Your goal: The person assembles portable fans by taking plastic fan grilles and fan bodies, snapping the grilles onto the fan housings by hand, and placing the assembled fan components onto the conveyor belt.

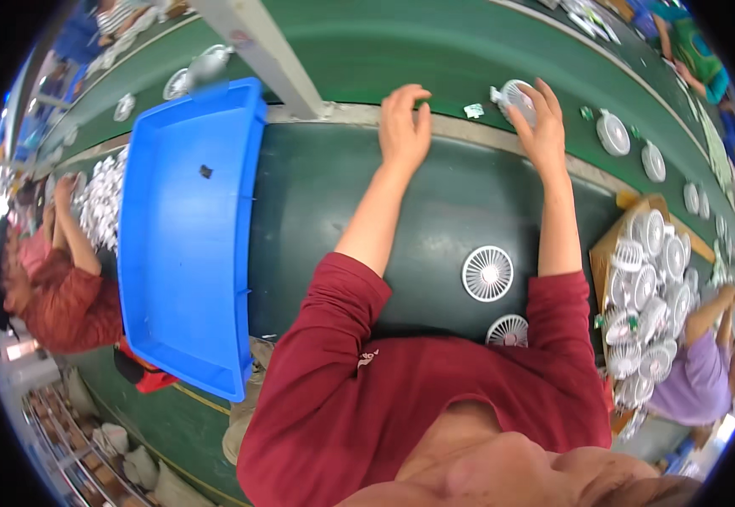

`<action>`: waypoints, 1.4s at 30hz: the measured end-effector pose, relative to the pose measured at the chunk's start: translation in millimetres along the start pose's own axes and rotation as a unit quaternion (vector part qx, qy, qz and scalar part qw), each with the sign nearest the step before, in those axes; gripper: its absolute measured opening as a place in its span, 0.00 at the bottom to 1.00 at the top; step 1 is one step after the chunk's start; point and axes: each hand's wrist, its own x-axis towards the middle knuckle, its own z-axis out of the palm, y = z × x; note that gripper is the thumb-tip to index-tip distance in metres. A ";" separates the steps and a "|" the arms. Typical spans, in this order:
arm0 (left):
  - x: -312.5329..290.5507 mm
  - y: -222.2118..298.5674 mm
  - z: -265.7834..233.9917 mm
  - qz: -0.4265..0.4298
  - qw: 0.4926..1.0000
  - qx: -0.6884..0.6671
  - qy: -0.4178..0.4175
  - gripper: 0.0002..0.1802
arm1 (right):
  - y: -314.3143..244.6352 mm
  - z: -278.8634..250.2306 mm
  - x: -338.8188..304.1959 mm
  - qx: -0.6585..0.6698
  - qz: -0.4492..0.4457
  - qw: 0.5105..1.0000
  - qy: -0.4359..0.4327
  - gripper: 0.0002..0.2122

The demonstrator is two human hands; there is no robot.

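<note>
My right hand (pixel 543 135) is at the far edge of my worktop, its thumb and fingers around a small white fan (pixel 517 95) on the green conveyor belt. The fan's far side shows past the hand, with a small piece attached at its left. My left hand (pixel 405 131) is raised near the same edge, empty, with thumb and fingers apart. Between my forearms, a round white fan grille (pixel 487 273) lies on the dark green worktop (pixel 325 203). A second grille (pixel 508 330) is partly covered by my sleeve.
A large blue tray (pixel 186 245) with a small dark piece (pixel 206 171) stands at left. At right, a cardboard box (pixel 601 253) holds several fans. More fans (pixel 612 133) sit along the belt. A metal post (pixel 266 55) rises at the far side. People work on both sides.
</note>
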 end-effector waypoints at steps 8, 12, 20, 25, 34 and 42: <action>-15.1 -6.3 -5.6 0.008 1.000 0.027 -0.001 0.07 | -76.1 -49.2 -46.0 0.180 -0.001 0.932 -0.315 0.20; -15.7 0.3 -7.3 -0.017 1.000 -0.003 -0.013 0.07 | -86.4 -78.0 -87.1 0.202 -0.001 0.892 -0.404 0.30; -11.5 -6.6 -15.2 -0.004 0.999 0.021 -0.046 0.06 | -102.2 -137.2 -199.2 0.041 0.036 0.916 -0.397 0.44; -9.3 -9.0 -2.8 0.027 0.997 0.040 -0.061 0.06 | -108.7 -133.7 -256.6 -0.054 0.035 0.949 -0.310 0.34; -14.2 -3.1 -8.6 0.036 0.996 0.018 -0.086 0.06 | -83.6 -57.9 -173.3 0.028 -0.078 0.975 -0.208 0.26; -11.9 1.3 -15.1 -0.004 0.994 0.017 -0.106 0.06 | -67.7 -12.4 -106.0 0.124 -0.059 0.962 -0.235 0.18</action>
